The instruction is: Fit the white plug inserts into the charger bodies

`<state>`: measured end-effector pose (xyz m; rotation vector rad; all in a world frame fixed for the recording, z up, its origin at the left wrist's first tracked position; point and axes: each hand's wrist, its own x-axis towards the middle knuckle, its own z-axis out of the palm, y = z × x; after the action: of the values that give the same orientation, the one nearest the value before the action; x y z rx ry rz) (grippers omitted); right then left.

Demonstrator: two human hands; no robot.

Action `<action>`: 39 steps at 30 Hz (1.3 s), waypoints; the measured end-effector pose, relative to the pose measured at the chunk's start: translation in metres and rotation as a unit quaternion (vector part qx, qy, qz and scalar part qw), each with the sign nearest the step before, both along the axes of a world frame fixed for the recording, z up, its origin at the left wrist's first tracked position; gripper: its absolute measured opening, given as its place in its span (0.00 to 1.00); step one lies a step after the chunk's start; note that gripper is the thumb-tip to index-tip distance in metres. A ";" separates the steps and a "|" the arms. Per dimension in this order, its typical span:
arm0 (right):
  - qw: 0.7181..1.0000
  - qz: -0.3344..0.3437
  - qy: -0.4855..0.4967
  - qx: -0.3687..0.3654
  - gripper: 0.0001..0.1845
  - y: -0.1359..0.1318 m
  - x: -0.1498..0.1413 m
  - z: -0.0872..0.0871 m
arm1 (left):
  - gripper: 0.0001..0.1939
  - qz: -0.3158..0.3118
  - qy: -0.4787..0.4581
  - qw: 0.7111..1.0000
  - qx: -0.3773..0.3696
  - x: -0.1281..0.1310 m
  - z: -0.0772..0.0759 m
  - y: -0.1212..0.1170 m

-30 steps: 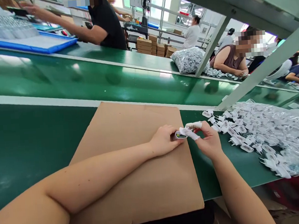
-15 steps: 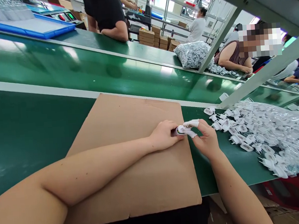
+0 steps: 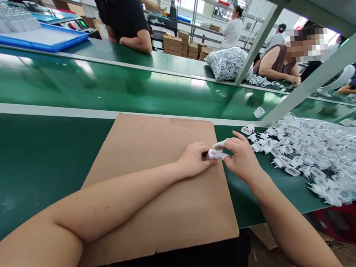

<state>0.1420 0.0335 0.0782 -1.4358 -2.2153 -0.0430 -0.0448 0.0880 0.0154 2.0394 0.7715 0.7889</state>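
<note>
White casing (image 3: pixel 211 153), visible face running left-right, lies between: my left hand (image 3: pixel 195 160) grips left end, my right hand (image 3: pixel 242 158) pinches right end.

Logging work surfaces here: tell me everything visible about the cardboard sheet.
The cardboard sheet is brown, thin and roughly four-sided, with a small nick in its near edge and a scuffed-looking patch by its far edge. It lies flat on the green worktop, its far edge along a white strip, its near edge jutting slightly past the worktop. The left arm crosses over it, hiding part; whether the left hand presses on it is unclear.
</note>
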 end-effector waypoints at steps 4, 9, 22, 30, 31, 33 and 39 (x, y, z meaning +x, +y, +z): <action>0.998 -0.015 -0.024 -0.048 0.24 0.003 -0.006 0.013 | 0.10 -0.001 0.003 1.000 0.010 0.001 -0.001 -0.001; 0.985 -0.114 -0.070 -0.108 0.21 -0.001 -0.023 0.023 | 0.09 0.001 -0.011 1.000 -0.011 0.002 -0.004 0.001; 0.981 -0.152 0.059 -0.108 0.20 -0.002 -0.026 0.008 | 0.10 -0.006 -0.027 0.999 -0.033 -0.001 -0.002 0.004; 0.916 -0.037 0.386 -0.105 0.24 0.008 -0.019 -0.042 | 0.16 0.021 -0.154 0.986 -0.068 -0.001 -0.010 -0.001; 0.916 -0.017 0.388 -0.100 0.22 0.008 -0.018 -0.040 | 0.16 0.017 -0.173 0.983 -0.059 -0.002 -0.009 -0.003; 0.918 0.014 0.389 -0.079 0.19 0.006 -0.015 -0.033 | 0.16 0.006 -0.202 0.979 -0.034 -0.003 -0.006 -0.006; 0.926 0.035 0.375 0.005 0.19 -0.008 -0.016 -0.019 | 0.21 -0.082 -0.274 0.958 -0.025 -0.010 0.011 -0.016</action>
<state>0.1262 0.0257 0.0591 -1.1052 -1.6135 0.4471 -0.0551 0.0723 0.0263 1.6878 0.2995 1.1527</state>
